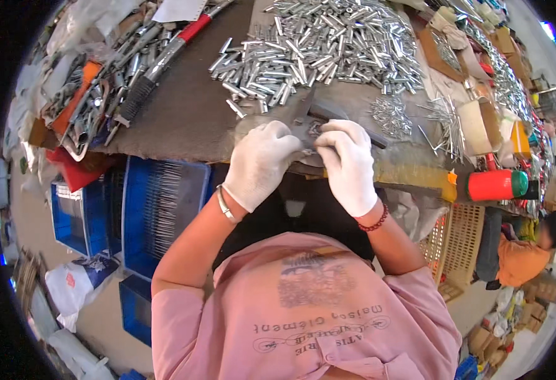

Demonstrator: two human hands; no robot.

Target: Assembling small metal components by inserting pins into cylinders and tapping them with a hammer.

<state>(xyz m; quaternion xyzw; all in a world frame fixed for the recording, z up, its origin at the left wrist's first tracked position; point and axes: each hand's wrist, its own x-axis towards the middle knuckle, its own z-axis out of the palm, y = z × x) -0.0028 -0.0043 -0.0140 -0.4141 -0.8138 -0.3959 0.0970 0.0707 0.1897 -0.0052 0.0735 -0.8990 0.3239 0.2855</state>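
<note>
Both my hands wear white knit gloves and meet at the near edge of the workbench. The fingers of my left hand are pinched together, tips toward the right hand; what they hold is too small to make out. My right hand is closed too, thumb and fingers bent over a small dark metal piece whose kind I cannot tell. Just beyond the fingers lies a dark metal tool with a pointed end, partly hidden by the right hand. Farther back is a wide heap of shiny metal tubes.
Small pins and long nail-like rods lie to the right, near an open carton and a red-green cylinder. Mixed tools and a red-banded bar crowd the left. Blue crates stand below. A person in orange sits at right.
</note>
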